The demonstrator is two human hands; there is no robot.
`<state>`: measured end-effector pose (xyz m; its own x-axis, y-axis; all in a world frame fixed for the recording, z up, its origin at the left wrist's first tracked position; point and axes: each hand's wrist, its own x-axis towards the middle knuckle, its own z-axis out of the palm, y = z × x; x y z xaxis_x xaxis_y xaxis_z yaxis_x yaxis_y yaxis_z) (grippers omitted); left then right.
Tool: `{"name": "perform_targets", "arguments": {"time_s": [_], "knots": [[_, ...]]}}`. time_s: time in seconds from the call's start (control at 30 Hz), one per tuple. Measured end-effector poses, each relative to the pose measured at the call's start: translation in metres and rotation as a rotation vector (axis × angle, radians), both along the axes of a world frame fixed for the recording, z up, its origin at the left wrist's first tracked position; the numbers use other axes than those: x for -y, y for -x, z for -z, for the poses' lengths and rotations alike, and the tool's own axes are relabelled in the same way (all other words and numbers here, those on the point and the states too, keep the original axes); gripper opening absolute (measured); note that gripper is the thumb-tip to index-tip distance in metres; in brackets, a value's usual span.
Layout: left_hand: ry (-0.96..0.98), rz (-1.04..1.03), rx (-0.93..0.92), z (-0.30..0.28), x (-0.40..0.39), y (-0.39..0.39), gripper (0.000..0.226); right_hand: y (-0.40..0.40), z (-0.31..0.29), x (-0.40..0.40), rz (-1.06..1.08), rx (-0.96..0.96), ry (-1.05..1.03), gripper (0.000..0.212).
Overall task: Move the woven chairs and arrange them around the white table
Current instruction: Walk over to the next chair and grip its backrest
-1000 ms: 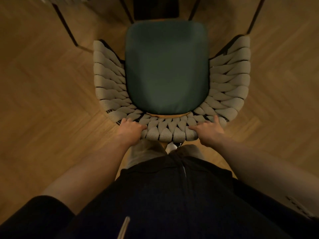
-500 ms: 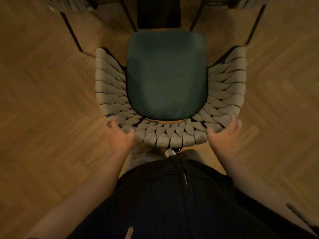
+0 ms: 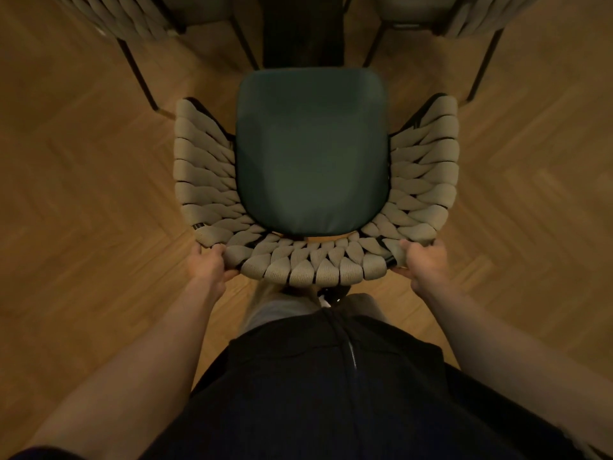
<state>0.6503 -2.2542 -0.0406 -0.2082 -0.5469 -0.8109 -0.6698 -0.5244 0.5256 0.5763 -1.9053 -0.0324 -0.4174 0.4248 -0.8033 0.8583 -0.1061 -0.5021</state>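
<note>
Chair-moving step right now: we've got our left hand [image 3: 212, 265] and right hand [image 3: 423, 262] curled around the back rim of the woven chair [image 3: 311, 151], sitting on the wood floor [image 3: 83, 194] below us. Probably next: lift and carry, dodging two neighbouring chairs [image 3: 132, 18].

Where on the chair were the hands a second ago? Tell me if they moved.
Yes. Both hands, left hand and right hand, moved outward along the woven backrest from near its middle.
</note>
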Motion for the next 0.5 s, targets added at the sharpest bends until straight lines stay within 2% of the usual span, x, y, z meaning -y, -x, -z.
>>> {"name": "perform_targets", "arguments": {"time_s": [0.17, 0.33, 0.5], "knots": [[-0.019, -0.023, -0.006, -0.002, 0.011, 0.038, 0.063, 0.045, -0.001, 0.012, -0.022, 0.010, 0.020, 0.050], [0.016, 0.009, -0.025, -0.001, 0.029, 0.079, 0.050, 0.093, 0.003, 0.028, -0.020, 0.010, 0.017, 0.054], [-0.019, 0.028, -0.026, -0.004, 0.047, 0.115, 0.054, 0.127, 0.002, 0.045, -0.022, 0.027, 0.002, 0.058]]}}
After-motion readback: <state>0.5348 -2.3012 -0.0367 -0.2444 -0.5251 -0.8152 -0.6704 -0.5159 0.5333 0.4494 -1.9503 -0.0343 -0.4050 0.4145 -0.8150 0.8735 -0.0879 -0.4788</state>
